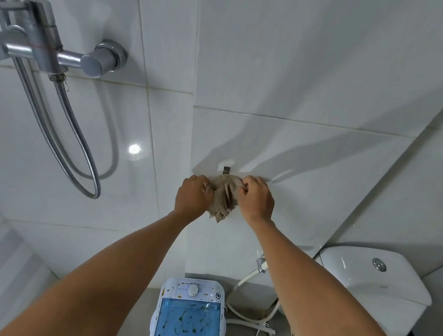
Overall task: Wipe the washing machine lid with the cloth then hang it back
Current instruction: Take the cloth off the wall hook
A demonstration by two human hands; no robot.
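A beige woven cloth (224, 196) is bunched against the white tiled wall just below a small dark hook (226, 170). My left hand (192, 196) pinches its left edge and my right hand (256, 198) grips its right edge, both arms stretched up and forward. Whether the cloth hangs on the hook is hidden by its top fold. Far below, between my arms, stands the small washing machine with its translucent blue lid (188, 324) shut and a white control panel with a round dial behind it.
A chrome shower mixer (50, 52) with a looping metal hose (81, 154) is on the wall at upper left. A white toilet cistern (375, 274) stands at lower right. White hoses (247, 319) and a small tap (261, 263) lie beside the machine.
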